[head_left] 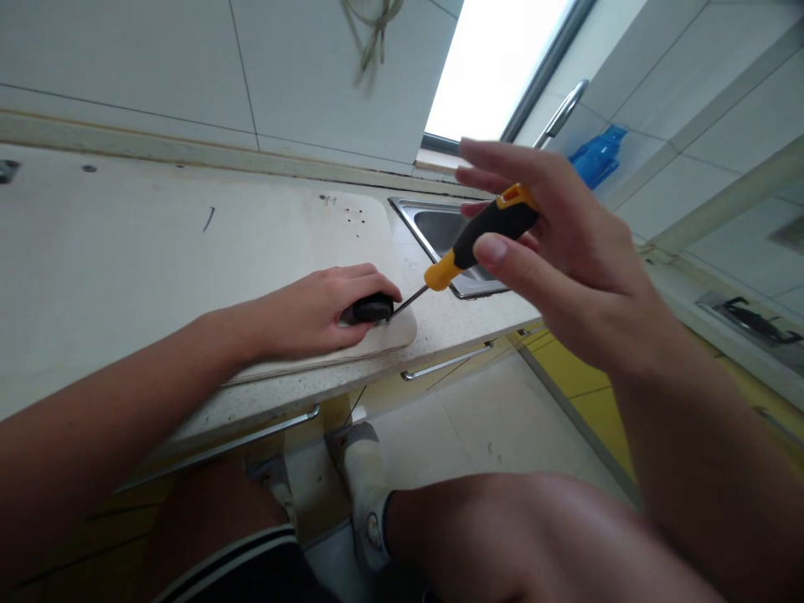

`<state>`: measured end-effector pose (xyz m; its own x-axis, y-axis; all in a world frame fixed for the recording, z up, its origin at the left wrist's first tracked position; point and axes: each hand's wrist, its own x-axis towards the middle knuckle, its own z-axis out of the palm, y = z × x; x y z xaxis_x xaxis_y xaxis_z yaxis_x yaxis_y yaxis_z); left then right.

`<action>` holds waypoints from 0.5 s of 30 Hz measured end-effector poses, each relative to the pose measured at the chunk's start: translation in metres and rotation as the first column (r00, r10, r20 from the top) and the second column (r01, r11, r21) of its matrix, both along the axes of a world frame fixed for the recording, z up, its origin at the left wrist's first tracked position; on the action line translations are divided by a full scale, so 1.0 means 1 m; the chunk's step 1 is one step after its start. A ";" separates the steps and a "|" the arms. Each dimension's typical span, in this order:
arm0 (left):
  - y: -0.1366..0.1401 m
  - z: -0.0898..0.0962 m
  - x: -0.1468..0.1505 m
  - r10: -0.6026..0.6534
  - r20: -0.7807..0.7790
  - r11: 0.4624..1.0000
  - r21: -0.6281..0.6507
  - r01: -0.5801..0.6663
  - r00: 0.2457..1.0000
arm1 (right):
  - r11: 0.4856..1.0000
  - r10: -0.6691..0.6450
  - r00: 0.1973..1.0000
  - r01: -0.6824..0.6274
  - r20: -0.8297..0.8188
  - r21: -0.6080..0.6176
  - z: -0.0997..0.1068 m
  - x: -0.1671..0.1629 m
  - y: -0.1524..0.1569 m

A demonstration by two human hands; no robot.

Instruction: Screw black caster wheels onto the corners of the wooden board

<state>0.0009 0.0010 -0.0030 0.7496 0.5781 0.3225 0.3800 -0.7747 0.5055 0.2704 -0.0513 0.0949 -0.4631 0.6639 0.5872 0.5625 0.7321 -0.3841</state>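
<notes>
Nearest the camera are the person's bare knees, a dark shorts hem with white stripes, and a foot in a white sock (pixel 366 469) on the pale floor. Above them the right hand (pixel 565 251) is raised in front of the counter with its fingers loosely spread, the thumb and fingertips pinching the black-and-orange handle of a screwdriver (pixel 483 239); the thin metal shaft slants down and left, its tip meeting a small black object (pixel 372 309). That object lies near the front right corner of a pale board (pixel 188 251) on the speckled countertop (pixel 440 322), and the left hand (pixel 314 310) is curled over it, fingers pressing it down against the board; what the object is cannot be made out. Under the counter edge run metal drawer handles (pixel 447 363) on yellow cabinet fronts. Just beyond the board a stainless steel sink (pixel 433 226) is set into the counter. Farther back stand white wall tiles, a bright window (pixel 496 59), a curved metal tap (pixel 561 113) and a blue plastic item (pixel 600 157).
</notes>
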 end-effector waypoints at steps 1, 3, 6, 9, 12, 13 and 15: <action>0.000 0.000 0.000 0.002 0.000 1.000 0.002 -0.002 1.000 | 1.000 0.013 1.000 -0.014 -0.020 -0.027 -0.001 0.000 0.000; 0.000 -0.001 -0.001 -0.001 0.000 1.000 0.007 0.001 1.000 | 0.996 -0.024 0.991 0.035 -0.129 0.083 -0.003 0.000 -0.001; 0.000 0.000 -0.001 -0.008 -0.012 1.000 0.002 0.008 1.000 | 0.994 -0.019 0.995 0.030 -0.099 0.105 -0.003 -0.002 -0.002; 0.000 0.001 -0.001 0.000 -0.014 1.000 0.001 0.000 1.000 | 0.992 0.106 0.994 -0.106 -0.002 -0.062 -0.001 -0.001 -0.002; 0.000 0.001 0.000 -0.008 -0.013 1.000 0.012 0.009 1.000 | 0.992 0.007 0.993 0.008 -0.117 0.128 -0.004 0.000 0.000; 0.000 0.000 0.000 -0.013 -0.014 1.000 0.016 0.013 1.000 | 0.983 -0.031 0.990 0.054 -0.134 0.175 -0.004 -0.001 0.000; 0.000 -0.001 0.000 -0.019 -0.015 0.999 0.027 0.019 1.000 | 0.994 -0.019 0.997 0.026 -0.068 0.111 -0.004 -0.001 0.000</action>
